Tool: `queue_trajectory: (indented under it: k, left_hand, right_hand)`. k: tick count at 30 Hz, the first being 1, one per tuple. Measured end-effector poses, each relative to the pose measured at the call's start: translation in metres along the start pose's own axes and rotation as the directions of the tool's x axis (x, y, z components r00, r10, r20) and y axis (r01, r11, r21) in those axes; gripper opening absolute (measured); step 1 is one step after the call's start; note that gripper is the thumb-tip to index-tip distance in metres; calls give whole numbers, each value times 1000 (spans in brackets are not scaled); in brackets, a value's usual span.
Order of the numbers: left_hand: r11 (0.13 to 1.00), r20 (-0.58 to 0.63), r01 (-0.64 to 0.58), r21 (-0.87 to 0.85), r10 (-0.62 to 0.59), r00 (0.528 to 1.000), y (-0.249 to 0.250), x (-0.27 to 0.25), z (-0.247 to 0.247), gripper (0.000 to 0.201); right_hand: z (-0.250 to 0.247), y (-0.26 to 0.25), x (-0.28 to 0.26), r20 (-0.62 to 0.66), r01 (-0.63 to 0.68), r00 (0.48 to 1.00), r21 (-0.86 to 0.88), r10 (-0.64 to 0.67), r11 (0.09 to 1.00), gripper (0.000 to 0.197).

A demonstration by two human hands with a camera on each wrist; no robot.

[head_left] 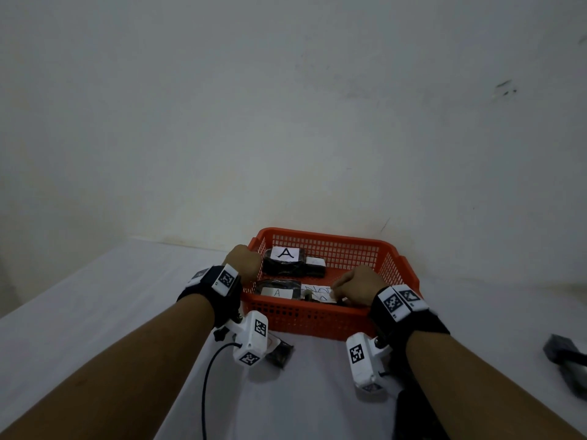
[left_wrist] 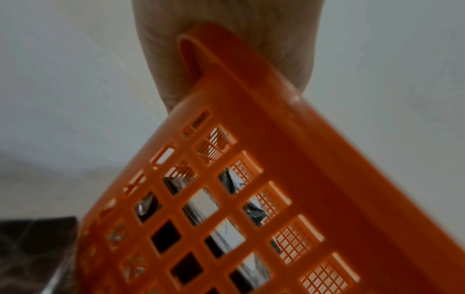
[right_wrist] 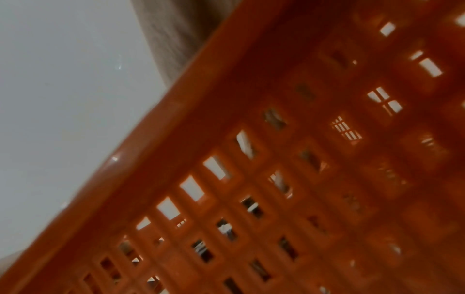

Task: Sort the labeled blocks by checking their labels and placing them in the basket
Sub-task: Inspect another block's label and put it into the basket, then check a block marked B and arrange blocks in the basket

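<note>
An orange mesh basket (head_left: 313,317) stands on the white table against the wall. At its back lie a dark block with a white "A" label (head_left: 285,254) and a second dark block (head_left: 315,267). At the front lie another "A" block (head_left: 277,292) and a block labelled "NOT A" (head_left: 318,293). My left hand (head_left: 244,260) grips the basket's left rim, and the left wrist view shows the left hand (left_wrist: 171,65) curled round the basket rim (left_wrist: 251,65). My right hand (head_left: 349,289) reaches into the front right, fingers curled onto the "NOT A" block. The right wrist view shows only the blurred basket wall (right_wrist: 251,119).
A dark wrapped block (head_left: 281,354) lies on the table just in front of the basket, under my left wrist. Another dark object (head_left: 567,360) sits at the right edge of the view. The wall stands right behind the basket.
</note>
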State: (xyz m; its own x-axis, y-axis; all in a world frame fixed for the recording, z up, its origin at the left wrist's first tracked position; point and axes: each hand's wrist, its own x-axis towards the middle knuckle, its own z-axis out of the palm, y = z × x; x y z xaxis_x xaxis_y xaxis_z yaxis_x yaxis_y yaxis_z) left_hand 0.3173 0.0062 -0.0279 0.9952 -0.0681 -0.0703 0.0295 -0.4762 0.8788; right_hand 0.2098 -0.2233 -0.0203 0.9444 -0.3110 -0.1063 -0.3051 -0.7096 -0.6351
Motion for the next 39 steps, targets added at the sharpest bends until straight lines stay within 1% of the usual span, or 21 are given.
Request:
queue_trajectory:
  k: [3, 4, 6, 8, 10, 12, 14, 16, 17, 19, 21, 23, 25, 28, 30, 31, 32, 34, 36, 37, 39]
  left_hand:
    - [997, 2, -25, 74, 25, 1000, 3, -5, -3, 32]
    - [996, -3, -24, 82, 24, 1000, 6, -9, -3, 32]
    - [990, 6, -30, 140, 29, 1000, 6, -11, -6, 33]
    - [952, 35, -69, 297, 61, 998, 9, -17, -7, 35]
    - [951, 20, -65, 303, 62, 998, 12, -18, -8, 29]
    - [950, -30, -55, 309, 68, 997, 13, -16, -8, 26]
    - [934, -82, -84, 347, 119, 989, 19, -20, -11, 38]
    - [902, -137, -163, 399, 235, 962, 27, -27, -14, 54]
    - [876, -140, -212, 432, 298, 944, 32, -34, -15, 57]
    - [827, -128, -339, 448, 434, 892, 43, -54, -14, 55]
    - [766, -100, -490, 415, 574, 812, 56, -88, -6, 46]
    - [702, -17, -610, 369, 661, 750, 65, -124, 5, 34]
    - [670, 144, -670, 320, 664, 734, 69, -159, 19, 27]
    - [670, 442, -681, 296, 536, 720, 68, -200, 41, 31]
    - [668, 599, -681, 300, 423, 679, 64, -221, 56, 41]
    - [645, 654, -695, 316, 382, 653, 61, -230, 64, 48]
    - [616, 691, -710, 341, 348, 633, 57, -236, 72, 55]
    - [567, 722, -729, 383, 308, 619, 51, -246, 85, 70]
    - [545, 744, -749, 377, 303, 595, 45, -250, 96, 78]
    - [541, 752, -760, 362, 313, 580, 42, -251, 102, 79]
    - [526, 749, -785, 328, 362, 555, 39, -251, 110, 71]
  right_hand:
    - [-3, -2, -6, -81, 22, 997, 44, -18, 999, 26]
    - [-5, -3, -11, -104, 37, 994, 64, -31, 997, 28]
    - [-8, -5, -16, -145, 86, 987, 81, -74, 993, 21]
    - [-15, -4, -25, -201, 146, 972, 93, -125, 985, 10]
    - [-25, -2, -38, -276, 201, 947, 123, -161, 972, 6]
    - [-38, 2, -57, -317, 238, 930, 127, -188, 963, 10]
    - [-52, 9, -75, -313, 241, 929, 106, -198, 965, 19]
    - [-65, 18, -96, -294, 225, 936, 78, -193, 971, 29]
    - [-70, 23, -107, -286, 219, 939, 75, -190, 973, 33]
    - [-78, 34, -130, -290, 221, 937, 65, -193, 973, 38]
    - [-82, 46, -154, -299, 229, 932, 44, -206, 972, 41]
    - [-83, 57, -174, -287, 215, 936, 16, -202, 976, 45]
    - [-81, 69, -192, -239, 184, 954, -12, -182, 983, 49]
    - [-73, 82, -215, -109, 129, 985, -46, -133, 991, 52]
    - [-65, 87, -227, -21, 91, 995, -78, -93, 993, 51]
    - [-61, 89, -233, 13, 80, 997, -93, -79, 992, 48]
    - [-57, 90, -237, 32, 79, 997, -104, -76, 991, 45]
    - [-51, 92, -244, 41, 86, 996, -123, -82, 989, 41]
    - [-47, 94, -247, 19, 103, 995, -157, -101, 982, 46]
    - [-46, 95, -247, 11, 102, 995, -168, -102, 981, 48]
    - [-42, 96, -244, 17, 109, 994, -180, -108, 977, 43]
